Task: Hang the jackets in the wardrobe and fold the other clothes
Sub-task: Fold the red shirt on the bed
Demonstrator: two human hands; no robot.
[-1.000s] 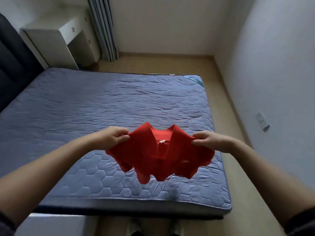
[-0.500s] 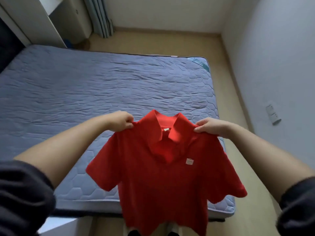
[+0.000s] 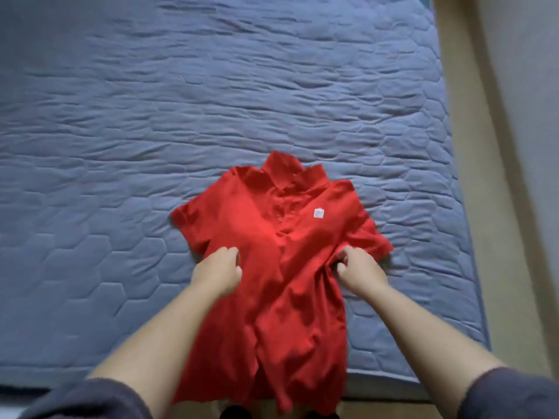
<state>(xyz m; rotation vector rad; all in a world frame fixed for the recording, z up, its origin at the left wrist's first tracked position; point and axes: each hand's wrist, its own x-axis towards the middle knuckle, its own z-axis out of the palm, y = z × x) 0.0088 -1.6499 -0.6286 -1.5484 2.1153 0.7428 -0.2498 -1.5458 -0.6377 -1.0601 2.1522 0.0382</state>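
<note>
**A:** Where is the red short-sleeved polo shirt (image 3: 272,267)?

**B:** It lies front up on the blue-grey quilted bed (image 3: 211,101). It is at the near edge, closer to the near right corner than the left one. Its collar (image 3: 290,173) points to the far edge. Its bottom part hangs off the near edge.

**A:** What are the hands doing?

**B:** The left hand (image 3: 217,270) is at the shirt's left side, just under the sleeve. The right hand (image 3: 360,270) is at the right side, just under the other sleeve. The fingers (image 3: 231,252) of the left hand are curled and look like they pinch the cloth at its edge. The fingers (image 3: 343,255) of the right hand are curled into a bunch of cloth too. The picture is a bit blurry there.

**A:** So which step is this?

**B:** I think it is laying the shirt flat, ready to fold. It is a shirt, not a jacket, so it gets folded. No fold is made yet.

**A:** What comes next?

**B:** I think the cloth has to be pulled smooth first, as the middle is wrinkly. The hanging part should come up onto the bed. Then each side and its sleeve can be turned in toward the middle. Both hands need to pull the same, or the shirt goes crooked.
</note>
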